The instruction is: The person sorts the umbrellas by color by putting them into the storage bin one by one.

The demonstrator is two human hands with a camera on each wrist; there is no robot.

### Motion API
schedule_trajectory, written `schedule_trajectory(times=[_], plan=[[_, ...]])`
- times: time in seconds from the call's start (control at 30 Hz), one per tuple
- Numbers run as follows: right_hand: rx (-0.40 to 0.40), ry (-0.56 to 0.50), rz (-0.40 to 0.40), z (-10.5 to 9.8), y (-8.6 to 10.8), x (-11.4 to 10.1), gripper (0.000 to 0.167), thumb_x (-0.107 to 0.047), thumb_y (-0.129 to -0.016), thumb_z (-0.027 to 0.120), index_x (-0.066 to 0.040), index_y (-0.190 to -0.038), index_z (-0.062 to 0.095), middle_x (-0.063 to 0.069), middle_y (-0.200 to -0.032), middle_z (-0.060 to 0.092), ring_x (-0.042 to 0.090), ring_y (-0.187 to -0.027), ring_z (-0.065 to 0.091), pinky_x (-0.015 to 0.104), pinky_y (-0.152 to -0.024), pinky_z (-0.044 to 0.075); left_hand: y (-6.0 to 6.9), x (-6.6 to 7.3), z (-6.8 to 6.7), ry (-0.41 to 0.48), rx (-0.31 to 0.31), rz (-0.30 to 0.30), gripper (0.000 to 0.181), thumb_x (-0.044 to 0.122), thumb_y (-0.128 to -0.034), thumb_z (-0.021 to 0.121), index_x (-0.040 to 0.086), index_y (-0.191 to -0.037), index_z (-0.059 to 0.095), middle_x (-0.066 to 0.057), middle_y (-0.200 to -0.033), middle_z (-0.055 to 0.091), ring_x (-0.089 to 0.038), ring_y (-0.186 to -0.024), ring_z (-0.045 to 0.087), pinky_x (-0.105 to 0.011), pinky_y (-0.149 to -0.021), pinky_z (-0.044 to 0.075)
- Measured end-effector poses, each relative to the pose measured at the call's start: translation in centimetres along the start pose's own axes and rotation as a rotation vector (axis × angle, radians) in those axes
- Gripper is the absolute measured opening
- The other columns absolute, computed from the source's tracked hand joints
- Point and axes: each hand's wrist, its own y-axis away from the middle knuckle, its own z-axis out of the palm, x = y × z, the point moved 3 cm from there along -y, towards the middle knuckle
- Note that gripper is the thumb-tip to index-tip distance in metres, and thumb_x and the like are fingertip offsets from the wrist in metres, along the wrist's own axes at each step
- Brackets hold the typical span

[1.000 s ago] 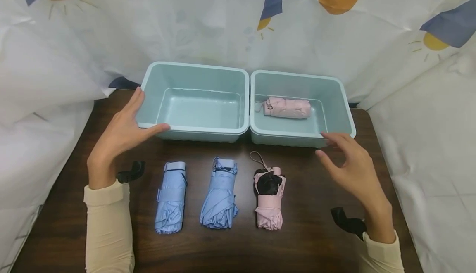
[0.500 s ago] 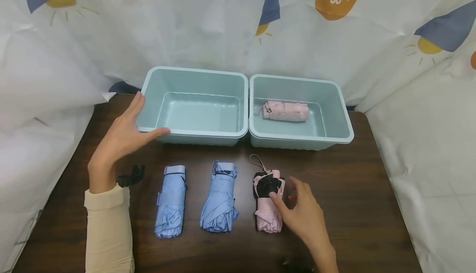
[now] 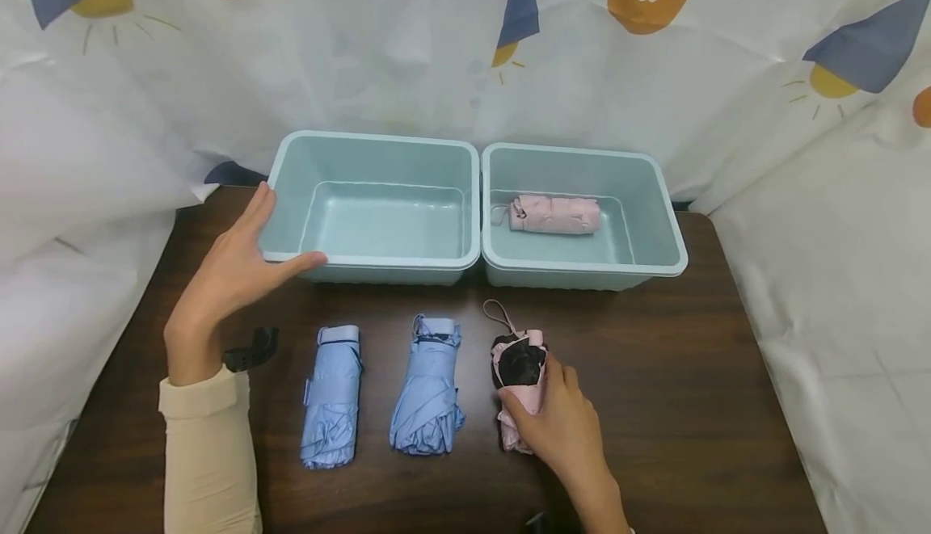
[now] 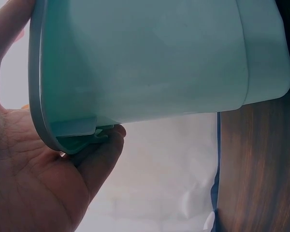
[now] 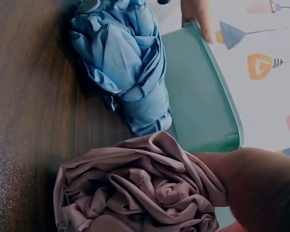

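Note:
My right hand (image 3: 560,425) grips a folded pink umbrella (image 3: 520,361) on the dark table, thumb on its left side and fingers on its right. The umbrella's black inside shows near the handle, and its loop points away. In the right wrist view, the bunched end of the pink umbrella (image 5: 135,183) fills the foreground, hiding most of the hand. My left hand (image 3: 229,271) rests on the front left corner of the left light-blue bin (image 3: 371,261), fingers and thumb spread along its rim. The left wrist view shows fingers against the bin's rim (image 4: 36,72).
Two folded blue umbrellas, a left one (image 3: 332,397) and a middle one (image 3: 427,388), lie left of the pink umbrella. The right bin (image 3: 582,267) holds another pink umbrella (image 3: 554,215). A patterned white curtain (image 3: 407,57) hangs behind the table (image 3: 691,397).
My right hand has moved from the right bin's front right corner, down and left to the pink umbrella, and now grips it. The left hand has stayed at the left bin.

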Motion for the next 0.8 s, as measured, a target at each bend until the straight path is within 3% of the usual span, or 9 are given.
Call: schedule_trajectory(times=[0.13, 0.23, 0.33, 0.53, 0.8], plan=[[-0.043, -0.004, -0.04, -0.3, -0.2, -0.2, 0.085, -0.043, -0.085, 0.085, 0.004, -0.148, 0.053, 0.026, -0.123, 0.066, 0.036, -0.087, 0.069, 0.055, -0.073, 0.057, 0.0, -0.1, -0.1, 0.0, 0.007, 0.004, 0.116, 0.059, -0.0901, 0.078, 0.032, -0.169, -0.003, 0.018, -0.175, -0.011, -0.042, -0.166, 0.009, -0.08, -0.118, 0.024], [-0.07, 0.029, -0.063, -0.5, 0.1, -0.4, 0.08, -0.035, -0.084, 0.083, 0.001, -0.149, 0.053, 0.026, -0.129, 0.065, 0.038, -0.096, 0.071, 0.058, -0.077, 0.057, 0.0, -0.1, -0.1, -0.003, 0.0, -0.004, 0.117, 0.06, -0.0896, 0.078, 0.032, -0.169, -0.004, 0.018, -0.175, -0.011, -0.043, -0.166, 0.009, -0.08, -0.117, 0.024], [-0.051, 0.071, -0.085, -0.5, 0.2, -0.5, 0.077, -0.03, -0.081, 0.08, -0.001, -0.149, 0.054, 0.025, -0.129, 0.066, 0.039, -0.1, 0.071, 0.061, -0.076, 0.057, -0.1, 0.0, -0.1, -0.011, -0.008, -0.013, 0.118, 0.061, -0.0896, 0.077, 0.032, -0.169, -0.005, 0.017, -0.175, -0.012, -0.044, -0.166, 0.01, -0.08, -0.117, 0.025], [0.0, 0.096, -0.05, 0.2, 0.3, -0.4, 0.081, -0.045, -0.085, 0.083, -0.005, -0.15, 0.054, 0.024, -0.122, 0.064, 0.037, -0.091, 0.072, 0.057, -0.069, 0.058, -0.4, 0.4, -0.2, -0.032, -0.02, -0.016, 0.118, 0.061, -0.0898, 0.077, 0.029, -0.169, -0.005, 0.015, -0.176, -0.013, -0.046, -0.165, 0.011, -0.082, -0.115, 0.028], [-0.084, 0.086, -0.025, -0.6, 0.6, 0.8, 0.087, -0.055, -0.079, 0.087, -0.01, -0.147, 0.057, 0.02, -0.115, 0.066, 0.031, -0.082, 0.069, 0.052, -0.068, 0.056, -0.2, 0.2, -0.1, -0.026, -0.011, -0.005, 0.117, 0.06, -0.0904, 0.077, 0.03, -0.169, -0.004, 0.014, -0.176, -0.012, -0.045, -0.165, 0.012, -0.082, -0.114, 0.027]])
